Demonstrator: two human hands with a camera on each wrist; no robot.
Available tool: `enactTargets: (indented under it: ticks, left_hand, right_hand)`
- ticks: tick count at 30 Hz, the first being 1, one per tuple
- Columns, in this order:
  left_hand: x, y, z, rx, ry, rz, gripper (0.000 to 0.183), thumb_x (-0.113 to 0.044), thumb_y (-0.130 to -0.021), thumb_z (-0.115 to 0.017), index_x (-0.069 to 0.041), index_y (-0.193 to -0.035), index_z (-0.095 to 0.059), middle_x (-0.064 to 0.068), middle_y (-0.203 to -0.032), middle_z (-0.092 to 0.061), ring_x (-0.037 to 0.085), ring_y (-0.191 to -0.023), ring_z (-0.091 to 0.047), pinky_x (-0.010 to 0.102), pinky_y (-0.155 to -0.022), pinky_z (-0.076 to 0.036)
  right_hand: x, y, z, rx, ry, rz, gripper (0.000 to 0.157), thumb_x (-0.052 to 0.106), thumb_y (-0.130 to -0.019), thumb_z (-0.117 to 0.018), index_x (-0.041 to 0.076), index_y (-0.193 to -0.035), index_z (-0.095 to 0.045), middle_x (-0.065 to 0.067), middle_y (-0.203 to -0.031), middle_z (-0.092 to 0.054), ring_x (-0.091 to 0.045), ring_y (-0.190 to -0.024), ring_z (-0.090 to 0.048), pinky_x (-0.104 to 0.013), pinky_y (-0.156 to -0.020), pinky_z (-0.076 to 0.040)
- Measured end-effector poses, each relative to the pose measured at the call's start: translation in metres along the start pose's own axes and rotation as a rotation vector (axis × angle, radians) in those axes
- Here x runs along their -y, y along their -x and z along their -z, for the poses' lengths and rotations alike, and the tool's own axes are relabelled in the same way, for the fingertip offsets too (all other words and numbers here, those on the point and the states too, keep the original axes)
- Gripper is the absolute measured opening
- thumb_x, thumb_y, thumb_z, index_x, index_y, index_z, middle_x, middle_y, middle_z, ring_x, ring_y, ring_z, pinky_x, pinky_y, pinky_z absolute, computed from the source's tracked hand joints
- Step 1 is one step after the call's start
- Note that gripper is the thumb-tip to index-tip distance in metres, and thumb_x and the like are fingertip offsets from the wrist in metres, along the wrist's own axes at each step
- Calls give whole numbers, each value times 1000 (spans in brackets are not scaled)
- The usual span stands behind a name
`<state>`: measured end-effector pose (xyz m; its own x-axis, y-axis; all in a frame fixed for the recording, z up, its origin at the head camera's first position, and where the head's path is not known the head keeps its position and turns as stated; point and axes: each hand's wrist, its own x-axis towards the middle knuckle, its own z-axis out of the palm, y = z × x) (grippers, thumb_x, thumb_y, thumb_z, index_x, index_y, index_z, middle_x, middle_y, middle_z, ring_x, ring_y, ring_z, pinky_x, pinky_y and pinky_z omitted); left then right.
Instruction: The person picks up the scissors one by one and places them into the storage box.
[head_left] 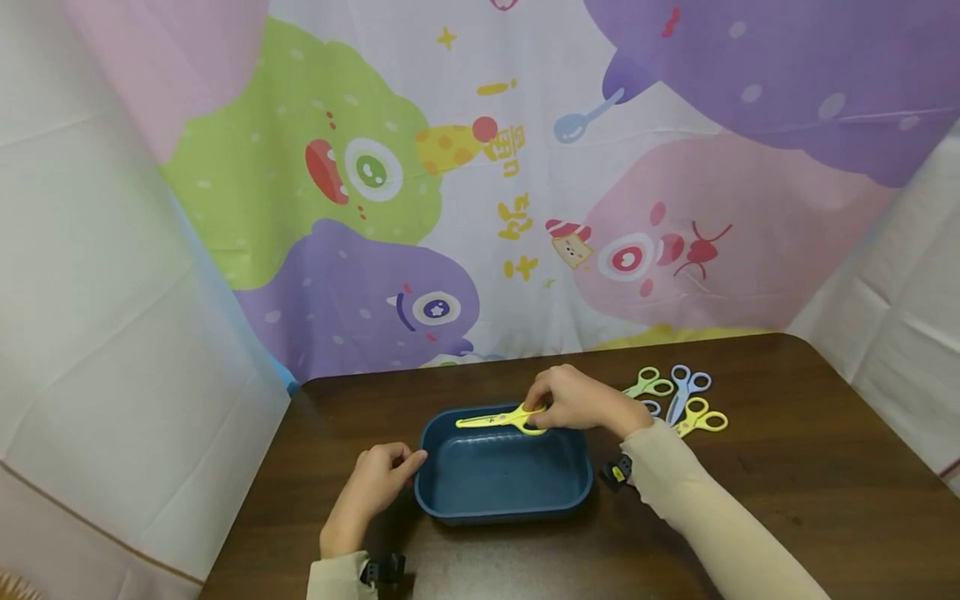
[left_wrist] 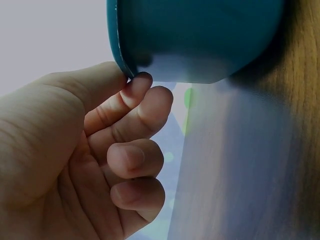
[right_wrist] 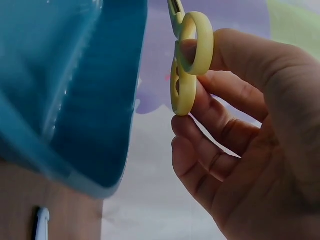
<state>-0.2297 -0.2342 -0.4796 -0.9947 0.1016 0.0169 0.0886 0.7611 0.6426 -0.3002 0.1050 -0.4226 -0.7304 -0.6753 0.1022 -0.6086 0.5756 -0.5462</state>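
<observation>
I've got both hands busy. My right hand [head_left: 573,400] pinches yellow ring-handled plastic scissors [head_left: 508,418] by the loops, blades toward 9 o'clock. They're at the 12 o'clock rim of a dark-blue rounded-rectangular tray [head_left: 502,479], plastic by the look. Can't tell whether they touch it; the loops stand apart from it in the right-wrist view. My left hand [head_left: 377,477] nips the tray rim at 9 o'clock between thumb and fingertip, remaining fingers curled loosely.

At the tray's 2 o'clock, on the dark-brown wood-grain surface [head_left: 795,467]: green scissors [head_left: 641,386], pale-blue scissors [head_left: 681,396] and a second yellow pair [head_left: 686,426], bunched, plus a blue loop partly hidden by my wrist.

Handling, my judgement: scissors light, stiff, smooth, not fragile, but hinged, so one loop could swing; best held across both loops or at the pivot. Tray light, rigid, likely to slide; steady it by the rim.
</observation>
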Motion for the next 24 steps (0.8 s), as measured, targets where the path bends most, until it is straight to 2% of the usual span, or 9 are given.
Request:
enactTargets:
  ticks: [8, 18, 24]
  left_hand:
    - [0, 0, 0, 8, 7, 4, 32, -28, -100, -69, -13, -72, -64, -3, -63, -58, 13, -61, -49, 29, -60, -40]
    - [1, 2, 1, 2, 1, -1, 32, -29, -100, -69, -13, -72, -63, 0, -63, -60, 13, -60, -48, 28, -60, -40]
    - [0, 0, 1, 6, -2, -6, 32, -30, -100, -69, -14, -72, -64, 1, -64, -61, 12, -60, -49, 28, -60, -40]
  right_hand:
    - [8, -13, -10, 49, -8, -42, 11, 18, -88, -80, 13, -98, -82, 3, -95, -73, -6, -81, -63, -25, -73, -55]
    - [15, -24, -22, 46, -6, -21, 11, 17, -89, -79, 13, -98, -82, 2, -95, -72, -8, -82, -63, -27, -74, -55]
    - [18, -27, -29, 67, -50, -53, 9, 15, -89, -80, 12, -97, -82, 2, -94, -71, -8, -78, -63, -28, -72, -55]
